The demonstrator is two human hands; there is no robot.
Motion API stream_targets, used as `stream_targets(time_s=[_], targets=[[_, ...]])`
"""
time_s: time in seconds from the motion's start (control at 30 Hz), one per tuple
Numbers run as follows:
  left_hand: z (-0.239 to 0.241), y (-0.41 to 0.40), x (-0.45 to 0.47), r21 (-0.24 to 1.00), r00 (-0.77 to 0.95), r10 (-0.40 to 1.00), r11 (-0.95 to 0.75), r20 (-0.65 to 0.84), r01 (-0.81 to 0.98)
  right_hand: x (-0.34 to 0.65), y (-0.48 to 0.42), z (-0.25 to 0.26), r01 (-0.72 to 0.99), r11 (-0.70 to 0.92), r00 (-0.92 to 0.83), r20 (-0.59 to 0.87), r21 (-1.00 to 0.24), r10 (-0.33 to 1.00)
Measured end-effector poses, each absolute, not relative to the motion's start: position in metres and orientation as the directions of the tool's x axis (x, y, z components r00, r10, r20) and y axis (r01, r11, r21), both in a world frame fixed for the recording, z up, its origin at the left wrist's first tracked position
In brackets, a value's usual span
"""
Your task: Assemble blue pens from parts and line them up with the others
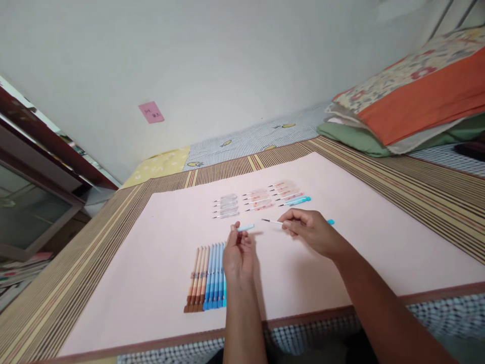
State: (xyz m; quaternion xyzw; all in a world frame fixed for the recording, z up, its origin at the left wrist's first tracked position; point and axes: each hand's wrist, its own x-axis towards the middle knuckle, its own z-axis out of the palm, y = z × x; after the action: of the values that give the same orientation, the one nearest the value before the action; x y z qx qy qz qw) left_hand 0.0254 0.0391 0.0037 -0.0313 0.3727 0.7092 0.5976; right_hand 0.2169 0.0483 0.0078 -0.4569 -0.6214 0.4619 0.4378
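Note:
My left hand pinches a short light-blue pen barrel piece between thumb and fingers. Facing it across a small gap, the fingers of my right hand grip a white pen refill with a dark tip pointing left. A turquoise end shows behind that hand; whether it joins the refill is hidden. Beyond my hands lie a row of clear refills or pens, a group with orange-pink marks, and a turquoise pen. Peach-brown pens and blue pens lie side by side near my left forearm, which partly covers the row.
A pale pink board lies under everything, on a striped mat. Folded bedding is stacked at the back right. A pink note is stuck on the wall. A glass-fronted cabinet stands at the left.

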Motion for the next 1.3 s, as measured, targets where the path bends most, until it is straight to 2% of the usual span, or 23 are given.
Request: stream_targets(time_s=[0.2,0.7,1.0,1.17,1.3], targets=[[0.003,0.039,0.027,0.494,-0.267,0.841,0.000,-0.470,-0.870,0.208,0.043,0.016,0.266,0.203,-0.225,0.145,-0.942,0.964],[0.002,0.039,0.032,0.499,-0.256,0.850,0.010,-0.461,-0.866,0.211,0.039,0.024,0.398,0.282,-0.223,0.206,-0.873,0.953],[-0.001,0.037,0.041,0.620,-0.305,0.868,0.004,-0.392,-0.785,0.205,0.036,0.025,0.563,0.451,-0.191,0.423,-0.692,0.886],[-0.001,0.034,0.050,0.591,-0.221,0.893,0.060,-0.392,-0.805,0.191,0.034,0.025,0.452,0.541,-0.188,0.517,-0.709,0.835],[-0.002,0.032,0.057,0.534,-0.055,0.915,0.183,-0.399,-0.826,0.177,0.030,0.025,0.353,0.516,-0.132,0.505,-0.780,0.853]])
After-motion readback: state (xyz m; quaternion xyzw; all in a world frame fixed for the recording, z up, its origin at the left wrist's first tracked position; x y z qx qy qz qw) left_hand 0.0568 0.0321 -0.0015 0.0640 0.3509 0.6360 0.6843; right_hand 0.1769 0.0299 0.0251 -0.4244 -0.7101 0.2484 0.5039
